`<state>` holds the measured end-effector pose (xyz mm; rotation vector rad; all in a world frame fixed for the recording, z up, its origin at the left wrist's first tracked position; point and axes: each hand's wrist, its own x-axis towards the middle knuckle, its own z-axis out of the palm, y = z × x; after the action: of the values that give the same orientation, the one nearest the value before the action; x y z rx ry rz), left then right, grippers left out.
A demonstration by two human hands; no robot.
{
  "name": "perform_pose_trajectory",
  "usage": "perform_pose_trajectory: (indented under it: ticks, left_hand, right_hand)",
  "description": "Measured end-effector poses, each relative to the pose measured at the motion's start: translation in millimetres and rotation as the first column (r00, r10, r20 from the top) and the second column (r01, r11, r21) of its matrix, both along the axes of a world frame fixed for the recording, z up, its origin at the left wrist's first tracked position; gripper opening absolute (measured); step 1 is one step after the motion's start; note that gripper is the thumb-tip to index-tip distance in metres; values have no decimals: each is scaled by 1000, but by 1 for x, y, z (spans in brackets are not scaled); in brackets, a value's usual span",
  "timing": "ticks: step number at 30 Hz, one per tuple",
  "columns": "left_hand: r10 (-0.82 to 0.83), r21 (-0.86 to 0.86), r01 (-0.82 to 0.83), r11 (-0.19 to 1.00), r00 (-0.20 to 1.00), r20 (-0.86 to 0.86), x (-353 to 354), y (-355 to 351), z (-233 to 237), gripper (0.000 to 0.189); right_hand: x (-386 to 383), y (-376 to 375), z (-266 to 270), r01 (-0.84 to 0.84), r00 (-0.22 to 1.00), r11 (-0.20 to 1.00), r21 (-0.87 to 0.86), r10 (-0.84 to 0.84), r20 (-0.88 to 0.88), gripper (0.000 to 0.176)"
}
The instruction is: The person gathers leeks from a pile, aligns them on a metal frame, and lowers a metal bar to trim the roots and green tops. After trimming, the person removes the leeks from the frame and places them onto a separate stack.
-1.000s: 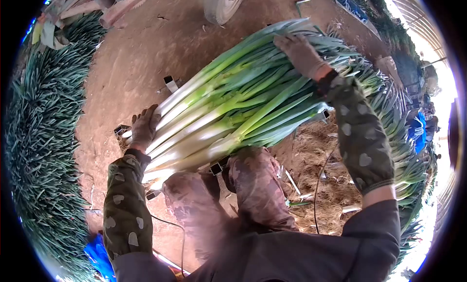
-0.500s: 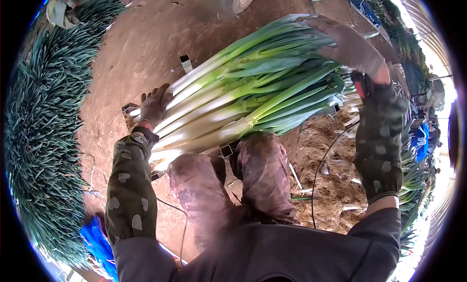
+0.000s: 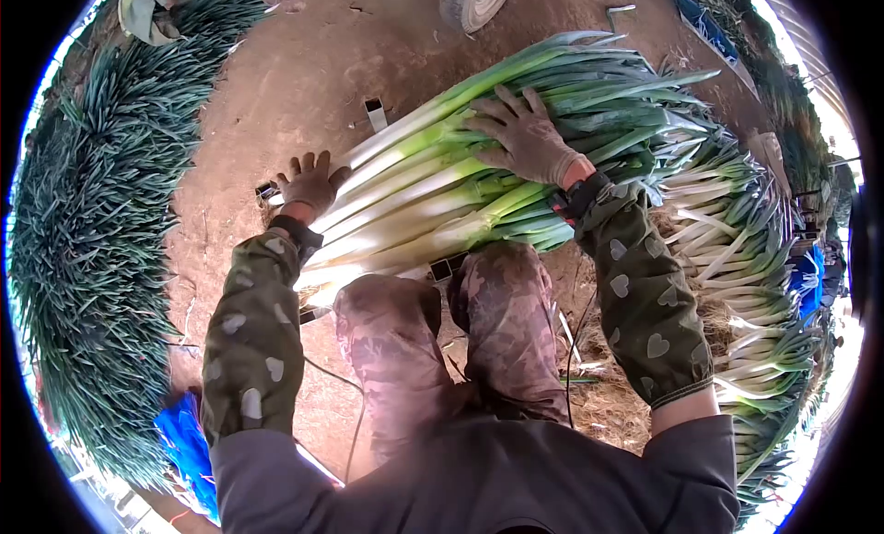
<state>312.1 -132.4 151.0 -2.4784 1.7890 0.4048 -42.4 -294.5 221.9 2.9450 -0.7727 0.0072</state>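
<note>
A thick layer of leeks (image 3: 433, 189) lies across a low metal frame (image 3: 447, 267) in front of my knees, white ends to the left and green leaves to the right. My left hand (image 3: 311, 182), in a work glove, rests at the white root ends with its fingers spread. On top of the leaves near the middle lies my gloved right hand (image 3: 525, 138), palm down, fingers apart. Neither hand is wrapped around anything. The undersides of the leeks and most of the frame are hidden.
A dense bank of upright green leeks (image 3: 101, 249) runs along the left. More leeks (image 3: 727, 249) lie in a row at the right, near dry root trimmings (image 3: 617, 405). A wheel (image 3: 476, 2) stands at the far side. A cable (image 3: 357, 423) crosses the dirt floor.
My right hand has come from the leaf tips at the far right back to the middle of the leeks. My left hand has stayed at the white ends, its fingers now more spread.
</note>
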Motion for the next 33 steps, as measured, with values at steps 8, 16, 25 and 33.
perform_pose_trajectory:
  ticks: [8,16,25,33]
  left_hand:
    - [-160,-242,154,958,987,-9,-59,49,-37,104]
    - [-121,-203,107,973,991,-56,-55,45,-33,101]
    - [-89,-168,96,981,995,54,-53,39,-45,102]
    - [-77,-188,80,979,997,22,-60,45,-26,101]
  right_hand:
    - [-1,3,-2,3,980,1000,29,-9,197,45]
    - [39,32,22,-133,990,957,-258,143,20,30]
    - [61,166,76,-232,958,964,129,203,204,15]
    - [-130,165,99,226,503,767,600,-620,602,9]
